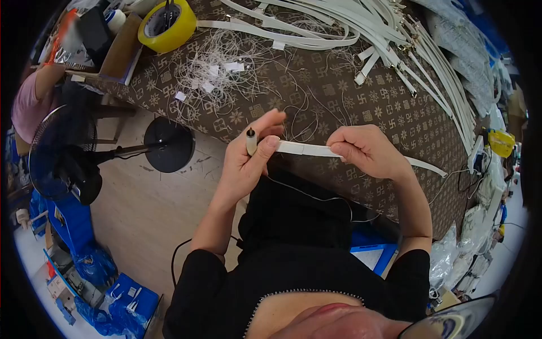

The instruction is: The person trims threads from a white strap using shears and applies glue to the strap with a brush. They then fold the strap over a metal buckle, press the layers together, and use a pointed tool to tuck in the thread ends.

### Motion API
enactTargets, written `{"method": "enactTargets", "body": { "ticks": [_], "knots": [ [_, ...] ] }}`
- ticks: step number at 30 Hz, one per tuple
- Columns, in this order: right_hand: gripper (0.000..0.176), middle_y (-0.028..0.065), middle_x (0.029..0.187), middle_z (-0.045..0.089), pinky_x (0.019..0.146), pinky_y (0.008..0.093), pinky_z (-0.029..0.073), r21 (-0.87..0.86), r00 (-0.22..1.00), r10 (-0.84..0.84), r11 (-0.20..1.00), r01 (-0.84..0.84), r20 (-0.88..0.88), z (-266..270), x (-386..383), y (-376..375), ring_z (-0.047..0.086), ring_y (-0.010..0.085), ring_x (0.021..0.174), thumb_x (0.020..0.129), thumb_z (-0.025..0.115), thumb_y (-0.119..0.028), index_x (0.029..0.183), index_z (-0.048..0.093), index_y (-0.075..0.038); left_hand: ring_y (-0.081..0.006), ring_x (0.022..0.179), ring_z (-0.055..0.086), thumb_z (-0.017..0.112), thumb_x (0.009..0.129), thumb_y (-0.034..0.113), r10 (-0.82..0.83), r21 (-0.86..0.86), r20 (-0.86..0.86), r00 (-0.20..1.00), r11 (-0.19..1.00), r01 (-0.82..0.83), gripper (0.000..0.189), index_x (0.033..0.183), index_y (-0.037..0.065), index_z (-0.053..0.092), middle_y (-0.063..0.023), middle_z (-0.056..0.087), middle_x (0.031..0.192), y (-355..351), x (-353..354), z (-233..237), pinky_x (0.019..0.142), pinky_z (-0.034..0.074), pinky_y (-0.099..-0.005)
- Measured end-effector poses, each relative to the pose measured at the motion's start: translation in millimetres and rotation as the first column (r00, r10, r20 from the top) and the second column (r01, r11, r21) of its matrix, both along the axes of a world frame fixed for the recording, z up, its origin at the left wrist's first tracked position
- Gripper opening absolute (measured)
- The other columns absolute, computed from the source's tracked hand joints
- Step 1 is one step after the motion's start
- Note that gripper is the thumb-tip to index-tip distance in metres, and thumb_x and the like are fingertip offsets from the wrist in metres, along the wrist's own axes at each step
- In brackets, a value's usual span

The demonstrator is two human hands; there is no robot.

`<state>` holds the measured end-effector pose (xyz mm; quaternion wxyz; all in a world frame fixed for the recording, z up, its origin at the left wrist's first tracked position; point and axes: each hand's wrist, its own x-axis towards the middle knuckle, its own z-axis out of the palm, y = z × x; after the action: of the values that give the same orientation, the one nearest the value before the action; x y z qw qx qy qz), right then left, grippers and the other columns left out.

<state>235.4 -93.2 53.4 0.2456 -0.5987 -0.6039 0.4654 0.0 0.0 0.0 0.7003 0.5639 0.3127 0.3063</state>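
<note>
A narrow white belt (pixel 305 149) is stretched between my two hands above the near edge of the table. My left hand (pixel 240 164) pinches its left end under the thumb, with the other fingers partly extended. Tucked in that same hand is a cream-coloured, pen-like tool (pixel 251 143) with a dark pointed tip; its lower part is hidden. Closed around the belt further right is my right hand (pixel 370 151), thumb against fingers. The belt's free end runs out past the right wrist over the tablecloth. A thin pale cord hangs below my left hand.
On the brown patterned tablecloth (pixel 395 141) lie tangled threads with small tags (pixel 217 76), a yellow tape roll (pixel 166 27) and a pile of white belts (pixel 372 22). A standing fan (pixel 65 152) is at left, near another person's arm (pixel 48 82). Plastic-wrapped goods line the right.
</note>
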Motion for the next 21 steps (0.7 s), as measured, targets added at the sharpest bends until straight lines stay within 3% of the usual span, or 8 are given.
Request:
{"method": "enactTargets", "body": {
  "ticks": [2,6,8,12,15,17,20,21],
  "knots": [
    [0.015,0.0042,0.069,0.058,0.053,0.026,0.043,0.017,0.997,0.059,0.998,-0.06,0.044,2,3,4,0.056,0.013,0.059,0.092,0.056,-0.018,0.091,0.062,-0.004,-0.0095,0.075,0.063,0.055,0.094,0.017,-0.235,-0.142,-0.005,0.972,0.962,0.232,0.035,0.124,-0.001,0.054,-0.0109,0.064,0.11,3,-2,4,0.053,0.044,-0.0155],
    [0.014,0.0044,0.069,0.058,0.053,0.026,0.043,0.058,0.995,0.075,0.995,-0.079,0.066,-7,-7,22,0.057,0.0132,0.06,0.092,0.056,-0.016,0.091,0.062,-0.004,-0.0087,0.07,0.062,0.057,0.092,0.014,-0.242,-0.229,0.029,0.97,0.943,0.242,0.031,0.118,-0.003,0.057,-0.0114,0.066,0.101,13,-14,-2,0.054,0.045,-0.0165],
    [0.012,0.0051,0.071,0.059,0.054,0.0262,0.043,0.068,0.992,0.1,0.992,-0.105,0.072,-9,-10,25,0.057,0.0139,0.06,0.091,0.056,-0.014,0.092,0.062,-0.004,-0.0076,0.072,0.061,0.063,0.089,0.015,-0.223,-0.174,0.088,0.971,0.956,0.235,0.025,0.109,-0.002,0.063,-0.0047,0.067,0.089,15,-15,-8,0.056,0.046,-0.0179],
    [0.009,0.0054,0.072,0.06,0.056,0.0258,0.044,0.057,0.994,0.091,0.994,-0.094,0.059,-10,-17,30,0.057,0.0143,0.061,0.089,0.059,-0.011,0.092,0.063,-0.005,-0.0086,0.069,0.062,0.066,0.086,0.008,-0.234,-0.22,0.196,0.952,0.936,0.276,0.023,0.106,-0.003,0.062,-0.0057,0.066,0.087,19,-17,-10,0.058,0.049,-0.0188],
    [0.01,0.0058,0.076,0.061,0.058,0.0255,0.046,0.052,1.0,-0.004,0.999,0.005,-0.012,-7,-26,33,0.058,0.0152,0.063,0.084,0.063,-0.009,0.093,0.063,-0.004,-0.0099,0.068,0.062,0.067,0.084,0.003,-0.116,-0.349,0.208,0.971,0.919,0.184,0.021,0.103,-0.005,0.062,-0.0078,0.065,0.086,18,-14,-7,0.059,0.051,-0.0199],
    [0.014,0.006,0.081,0.062,0.06,0.0249,0.046,0.299,0.991,-0.029,0.954,-0.01,0.127,-8,-32,37,0.059,0.0143,0.066,0.081,0.066,-0.007,0.094,0.063,-0.003,-0.0109,0.067,0.062,0.066,0.083,0.0,-0.045,-0.402,0.179,0.983,0.909,0.115,0.02,0.102,-0.005,0.061,-0.0084,0.065,0.086,17,-12,-10,0.06,0.053,-0.0214],
    [0.016,0.0056,0.079,0.063,0.061,0.0272,0.048,0.446,0.985,-0.112,0.894,0.043,0.129,-12,-31,53,0.061,0.0151,0.066,0.081,0.068,-0.013,0.094,0.064,-0.005,-0.0118,0.068,0.063,0.066,0.083,-0.001,0.03,-0.424,0.178,0.984,0.904,0.049,0.02,0.102,-0.005,0.061,-0.0086,0.064,0.087,19,-10,-16,0.061,0.055,-0.0229],
    [0.016,0.0053,0.08,0.064,0.061,0.0271,0.048,0.352,0.984,-0.168,0.926,0.138,0.058,-8,-29,64,0.06,0.014,0.066,0.081,0.068,-0.013,0.094,0.064,-0.005,-0.0136,0.066,0.065,0.062,0.084,-0.003,0.07,-0.426,0.137,0.988,0.905,-0.005,0.017,0.101,-0.003,0.06,-0.0087,0.065,0.084,20,-9,-16,0.057,0.053,-0.0223]
  ]
}}
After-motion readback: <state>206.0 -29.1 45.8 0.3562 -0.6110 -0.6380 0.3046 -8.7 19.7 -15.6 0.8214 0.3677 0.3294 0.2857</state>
